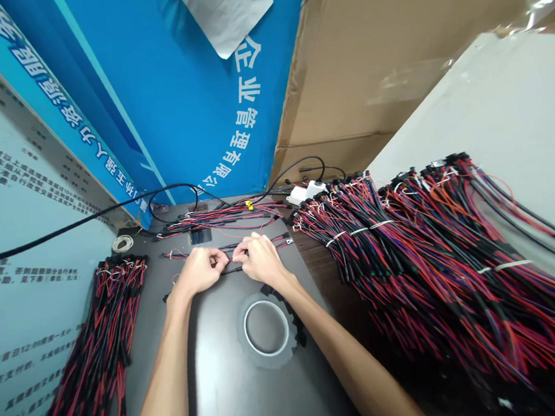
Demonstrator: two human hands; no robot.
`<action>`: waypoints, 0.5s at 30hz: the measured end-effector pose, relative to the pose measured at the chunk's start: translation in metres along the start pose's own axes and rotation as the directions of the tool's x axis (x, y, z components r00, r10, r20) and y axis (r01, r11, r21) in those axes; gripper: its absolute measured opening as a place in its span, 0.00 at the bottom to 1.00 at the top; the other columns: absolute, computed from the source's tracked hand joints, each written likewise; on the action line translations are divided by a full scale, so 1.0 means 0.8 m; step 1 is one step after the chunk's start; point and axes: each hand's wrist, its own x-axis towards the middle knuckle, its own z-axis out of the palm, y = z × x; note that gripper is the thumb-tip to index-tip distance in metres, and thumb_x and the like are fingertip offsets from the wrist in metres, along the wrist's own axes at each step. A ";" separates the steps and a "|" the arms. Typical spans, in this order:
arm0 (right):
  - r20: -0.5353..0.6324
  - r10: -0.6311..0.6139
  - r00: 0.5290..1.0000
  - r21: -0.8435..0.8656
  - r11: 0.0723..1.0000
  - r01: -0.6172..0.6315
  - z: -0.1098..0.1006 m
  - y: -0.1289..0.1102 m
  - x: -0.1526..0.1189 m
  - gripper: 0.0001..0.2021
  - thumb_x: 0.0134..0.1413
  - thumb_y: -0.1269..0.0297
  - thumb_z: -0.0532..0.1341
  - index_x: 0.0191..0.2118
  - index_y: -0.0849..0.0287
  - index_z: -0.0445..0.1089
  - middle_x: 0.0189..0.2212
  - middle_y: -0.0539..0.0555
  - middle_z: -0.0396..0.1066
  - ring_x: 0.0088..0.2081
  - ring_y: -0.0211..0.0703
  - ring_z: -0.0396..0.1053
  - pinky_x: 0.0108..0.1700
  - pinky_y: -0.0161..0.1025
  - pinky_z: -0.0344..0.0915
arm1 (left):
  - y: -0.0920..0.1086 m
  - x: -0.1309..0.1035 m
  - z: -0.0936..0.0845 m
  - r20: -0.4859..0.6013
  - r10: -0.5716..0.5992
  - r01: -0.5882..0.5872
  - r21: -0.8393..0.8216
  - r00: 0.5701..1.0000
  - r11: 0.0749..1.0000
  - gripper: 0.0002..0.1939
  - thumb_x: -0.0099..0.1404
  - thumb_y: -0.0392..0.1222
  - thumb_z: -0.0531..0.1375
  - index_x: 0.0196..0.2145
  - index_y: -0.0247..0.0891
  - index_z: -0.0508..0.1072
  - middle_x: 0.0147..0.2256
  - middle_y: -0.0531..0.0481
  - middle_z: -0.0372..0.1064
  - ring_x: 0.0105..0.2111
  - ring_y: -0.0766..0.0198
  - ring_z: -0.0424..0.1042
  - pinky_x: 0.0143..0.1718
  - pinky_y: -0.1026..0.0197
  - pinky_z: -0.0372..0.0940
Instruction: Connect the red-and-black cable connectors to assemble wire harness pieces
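Observation:
Over the grey work surface, my left hand and my right hand are close together, fingertips pinched. Between them runs a thin red-and-black wire harness, and both hands grip it. Its ends pass out beyond the fingers, with a small connector at the right. The exact spot under the fingertips is hidden. Just behind my hands lies a row of similar red and black wires with a yellow tag. Nearer to me is a grey ring-shaped roll, with black pieces at its right edge.
A large heap of bundled wire harnesses fills the right side; another bundle lies left. A coil of pale cord, a white adapter and a black cable are at the back. Blue printed panels and cardboard stand behind.

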 end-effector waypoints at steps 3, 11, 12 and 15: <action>0.005 0.014 1.000 -0.006 1.000 -0.014 0.000 -0.001 0.000 0.07 0.56 0.70 0.62 0.32 0.54 0.77 0.35 0.51 0.75 0.42 0.47 0.64 0.43 0.41 0.54 | -0.002 -0.004 -0.004 0.005 -0.026 0.026 -0.001 1.000 1.000 0.11 0.55 0.37 0.54 0.28 0.31 0.76 0.25 0.50 0.70 0.25 0.68 0.63 0.29 0.66 0.58; 0.011 0.029 1.000 -0.005 1.000 -0.029 0.001 -0.003 -0.001 0.07 0.55 0.71 0.62 0.32 0.54 0.78 0.36 0.51 0.75 0.42 0.47 0.64 0.45 0.41 0.55 | -0.012 -0.018 -0.020 0.000 -0.108 0.108 0.013 0.994 0.994 0.12 0.55 0.41 0.55 0.29 0.31 0.76 0.24 0.49 0.69 0.24 0.67 0.64 0.27 0.66 0.56; 0.010 0.031 0.999 -0.004 1.000 -0.031 0.001 -0.003 -0.001 0.07 0.55 0.71 0.62 0.32 0.54 0.77 0.36 0.51 0.75 0.42 0.47 0.64 0.45 0.41 0.55 | -0.013 -0.019 -0.022 0.004 -0.121 0.121 0.002 0.993 0.993 0.12 0.55 0.41 0.56 0.29 0.31 0.76 0.24 0.49 0.69 0.24 0.67 0.64 0.26 0.66 0.56; 0.006 0.034 0.999 0.001 0.999 -0.034 0.003 -0.002 0.000 0.08 0.55 0.72 0.61 0.32 0.54 0.78 0.36 0.51 0.75 0.43 0.47 0.64 0.46 0.41 0.55 | -0.015 -0.022 -0.027 0.022 -0.133 0.133 -0.027 0.991 0.991 0.12 0.55 0.41 0.56 0.29 0.30 0.76 0.24 0.49 0.69 0.24 0.67 0.64 0.26 0.66 0.56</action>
